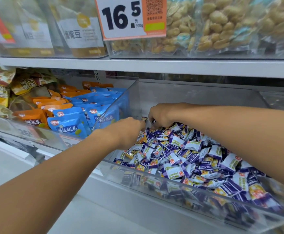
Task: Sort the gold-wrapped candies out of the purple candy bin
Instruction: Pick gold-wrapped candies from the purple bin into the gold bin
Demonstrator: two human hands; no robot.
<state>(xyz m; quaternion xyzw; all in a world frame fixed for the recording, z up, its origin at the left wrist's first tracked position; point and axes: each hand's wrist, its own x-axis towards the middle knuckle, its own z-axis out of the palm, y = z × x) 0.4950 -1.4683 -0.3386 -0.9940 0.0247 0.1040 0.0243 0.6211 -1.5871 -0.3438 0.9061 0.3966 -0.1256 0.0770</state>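
Gold-wrapped candies: one small gold-and-dark wrapped piece (144,119) is pinched at the fingertips of the left hand (129,128), held just above the back left corner of the clear acrylic candy bin (154,179). More gold-wrapped ones lie in the pile: one yellow-gold piece (130,154) near the front left edge, another orange-gold one (142,139) just under the left wrist.

Right hand (159,116) is at the back of the bin, fingers curled down into the candies, just beside the left hand's fingertips. Something small and dark shows between its fingers; can't tell what, or whether it's actually gripped.

Bin is filled with small purple-and-white wrapped candies (197,159), heaped toward the right and front.

Left neighbour bin holds blue snack pouches (70,120) and orange snack pouches (31,115). Shelf above carries a white-and-orange price tag reading 16.5 (129,17) and clear bags of pale round snacks (214,26).
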